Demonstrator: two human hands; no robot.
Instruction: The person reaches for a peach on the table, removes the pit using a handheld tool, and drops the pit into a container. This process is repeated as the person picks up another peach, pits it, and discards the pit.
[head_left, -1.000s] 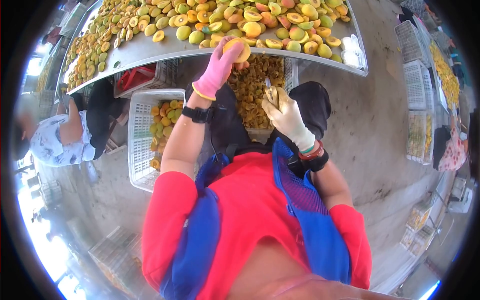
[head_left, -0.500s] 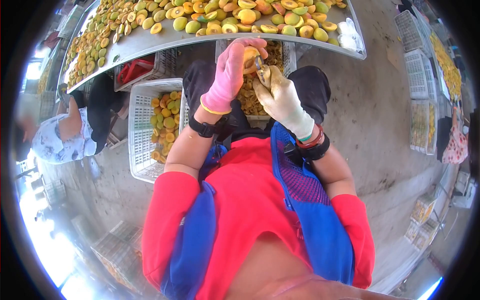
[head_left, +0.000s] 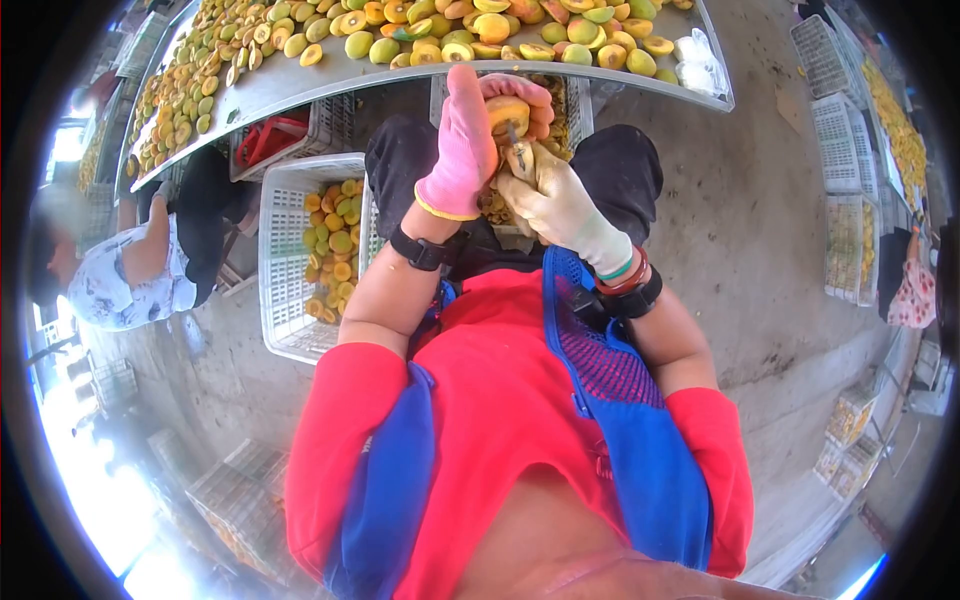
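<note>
Your left hand (head_left: 468,140), in its pink glove, is curled around a halved peach (head_left: 508,112), fingers wrapped over the far side so the cut face tilts toward you and stays steady. Your right hand (head_left: 553,195), in the pale glove, is closed on a small pitting tool (head_left: 519,152) whose tip meets the fruit from below; the two hands sit pressed close together, which braces the tool against the fruit. You hold the work just in front of your knees, right over the crate of pits and scraps (head_left: 560,100) under the near edge of the metal table (head_left: 300,85), so whatever comes loose can fall straight in. The table beyond carries a spread of whole and halved fruit, within easy reach. To your left a white crate (head_left: 285,260) holds more fruit, standing close beside your leg. Farther left another person (head_left: 130,270) sits low at the same table.
</note>
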